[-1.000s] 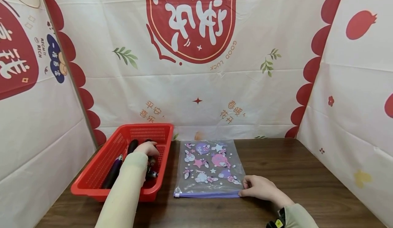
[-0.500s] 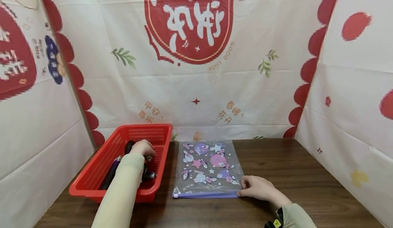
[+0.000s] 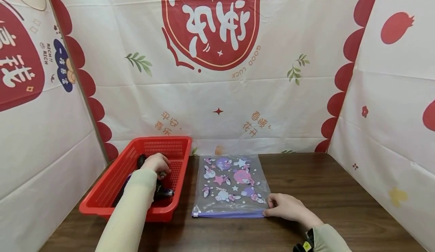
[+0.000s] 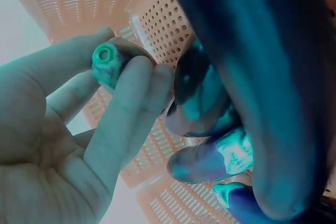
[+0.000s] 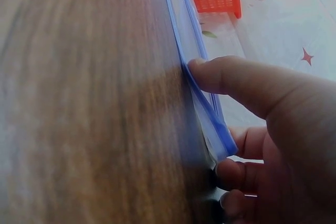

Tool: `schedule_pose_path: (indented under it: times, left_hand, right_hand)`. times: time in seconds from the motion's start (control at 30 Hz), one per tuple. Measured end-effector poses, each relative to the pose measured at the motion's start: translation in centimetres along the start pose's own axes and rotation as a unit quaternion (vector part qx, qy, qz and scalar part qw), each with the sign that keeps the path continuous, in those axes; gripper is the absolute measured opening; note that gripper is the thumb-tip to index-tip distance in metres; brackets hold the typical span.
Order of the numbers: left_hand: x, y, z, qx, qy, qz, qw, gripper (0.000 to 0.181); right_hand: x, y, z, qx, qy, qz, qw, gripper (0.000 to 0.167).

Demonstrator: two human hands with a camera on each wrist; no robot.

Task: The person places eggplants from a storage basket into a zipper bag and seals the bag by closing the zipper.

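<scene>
Versus a second earlier: left hand [image 3: 156,163] had shifted slightly leftward in the red basket [image 3: 98,211], and the sleeve [image 3: 128,210] hid more of the dark eggplant [image 3: 119,196] at left. Right hand [image 3: 287,207] and zip bag [image 3: 234,186] showed no clear change. Left hand pinched the held eggplant [image 4: 107,65] inside the basket; its stem end pointed back toward the person, long axis leading away under the fingers (body mostly hidden). Right hand pinched the bag's near right corner; the bag lay on the table [image 3: 299,176], purple zip edge nearest the person, running left to right.
</scene>
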State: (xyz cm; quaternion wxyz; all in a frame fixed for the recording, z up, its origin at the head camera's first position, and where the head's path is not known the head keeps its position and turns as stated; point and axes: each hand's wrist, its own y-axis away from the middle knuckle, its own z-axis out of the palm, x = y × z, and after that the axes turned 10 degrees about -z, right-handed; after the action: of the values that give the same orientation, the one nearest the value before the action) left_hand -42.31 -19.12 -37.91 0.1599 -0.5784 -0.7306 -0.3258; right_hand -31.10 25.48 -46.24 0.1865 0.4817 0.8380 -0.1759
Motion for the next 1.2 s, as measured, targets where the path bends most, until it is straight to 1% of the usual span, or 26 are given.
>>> schedule_pose_path:
  times: [0.1, 0.2, 0.4, 0.53, 0.67, 0.87, 0.97, 1.2]
  left_hand:
    - [0.0, 0.5, -0.2, -0.013, 0.007, 0.006, 0.9999, 0.036]
    - [-0.1, 1.3, -0.4, -0.025, 0.015, 0.011, 0.9995, 0.038]
    - [-0.3, 2.3, -1.5, -0.031, 0.021, 0.029, 0.9989, 0.039]
    - [-0.6, 2.6, -2.1, -0.031, 0.019, 0.041, 0.9985, 0.039]
    - [-1.0, 2.7, -2.8, -0.029, 0.015, 0.049, 0.9983, 0.04]
    - [-1.7, 3.1, -3.3, -0.026, 0.004, 0.062, 0.9978, 0.037]
    - [-1.7, 3.3, -3.5, -0.023, 0.004, 0.064, 0.9977, 0.039]
    - [-2.0, 3.5, -3.8, -0.021, 0.005, 0.057, 0.9981, 0.042]
  right_hand:
    - [0.1, -0.1, 0.1, -0.001, 0.002, 0.0, 1.0, 0.037]
    - [0.2, -0.2, 0.3, -0.001, 0.001, 0.0, 1.0, 0.037]
    - [0.2, -0.5, 0.1, -0.004, -0.009, 0.0, 1.0, 0.037]
    - [0.3, -0.4, 0.1, -0.002, -0.015, -0.005, 0.9999, 0.036]
    - [0.5, -0.2, 0.2, 0.007, -0.006, -0.011, 0.9999, 0.035]
    - [0.4, 0.0, 0.6, 0.023, -0.003, 0.006, 0.9997, 0.037]
    - [0.3, 0.0, 0.5, 0.026, -0.007, 0.017, 0.9995, 0.037]
    - [0.5, -0.1, 0.5, 0.029, -0.009, 0.019, 0.9994, 0.037]
